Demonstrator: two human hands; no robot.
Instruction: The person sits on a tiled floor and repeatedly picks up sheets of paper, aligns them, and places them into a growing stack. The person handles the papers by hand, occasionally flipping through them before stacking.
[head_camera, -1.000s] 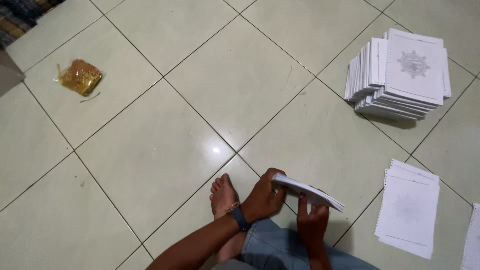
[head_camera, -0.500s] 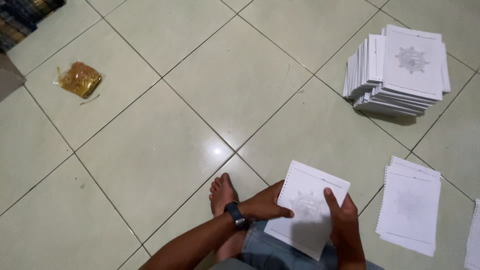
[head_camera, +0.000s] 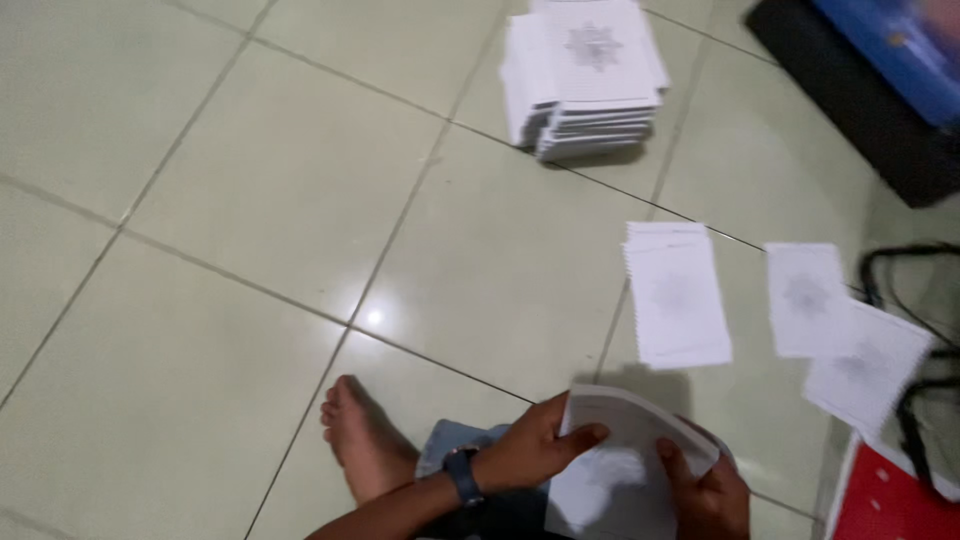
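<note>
A white booklet (head_camera: 620, 470) with a faint star-shaped print rests over my lap, gripped by both hands. My left hand (head_camera: 535, 447), with a dark watch at the wrist, pinches its upper left edge. My right hand (head_camera: 705, 490) grips its lower right side, thumb on top. A small white pile of the same booklets (head_camera: 677, 295) lies on the floor just beyond it. A tall stack of them (head_camera: 585, 75) stands farther off. My bare foot (head_camera: 362, 440) rests on the tiles at the left.
Two loose white booklets (head_camera: 845, 340) lie at the right. A black cable loop (head_camera: 915, 330) curls beside them. A red object (head_camera: 890, 500) is at the bottom right corner, a dark mat with a blue thing (head_camera: 880, 80) at the top right. Pale green floor tiles (head_camera: 250, 200) spread left.
The view has swung to the right, bringing the loose booklets, cable and red object into sight. The booklet, held edge-on a second ago, now lies turned face-up over my lap.
</note>
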